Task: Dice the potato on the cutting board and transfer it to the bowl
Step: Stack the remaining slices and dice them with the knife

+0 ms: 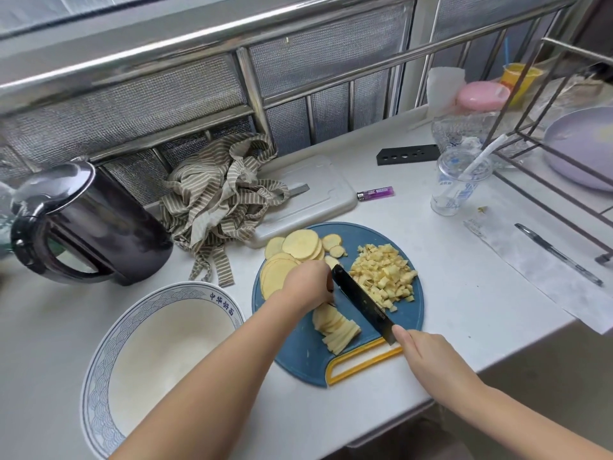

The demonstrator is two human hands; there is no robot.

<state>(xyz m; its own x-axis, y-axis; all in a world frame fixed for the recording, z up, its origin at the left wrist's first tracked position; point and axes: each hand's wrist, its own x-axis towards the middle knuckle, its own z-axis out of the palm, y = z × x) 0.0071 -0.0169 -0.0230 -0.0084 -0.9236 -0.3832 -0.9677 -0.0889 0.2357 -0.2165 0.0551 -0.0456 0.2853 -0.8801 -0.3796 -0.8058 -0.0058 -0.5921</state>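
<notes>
A round blue cutting board [298,353] with a yellow handle lies on the white counter. Round potato slices [300,244] are stacked at its far left, and a heap of diced potato [383,273] sits at its right. Potato strips [336,327] fan out at the board's middle. My left hand [306,283] presses down on the far end of those strips. My right hand [428,351] grips a black knife [361,302] whose blade lies just right of the strips. A large white bowl [99,370] with a blue rim stands left of the board, with nothing in it.
A black kettle [79,224] stands at the far left. A striped cloth [222,197] lies over a white cutting board [325,190]. Beyond are a purple lighter [376,193], a plastic cup [459,180], a pen [557,254] and a metal rack [547,161]. The counter edge runs close on the right.
</notes>
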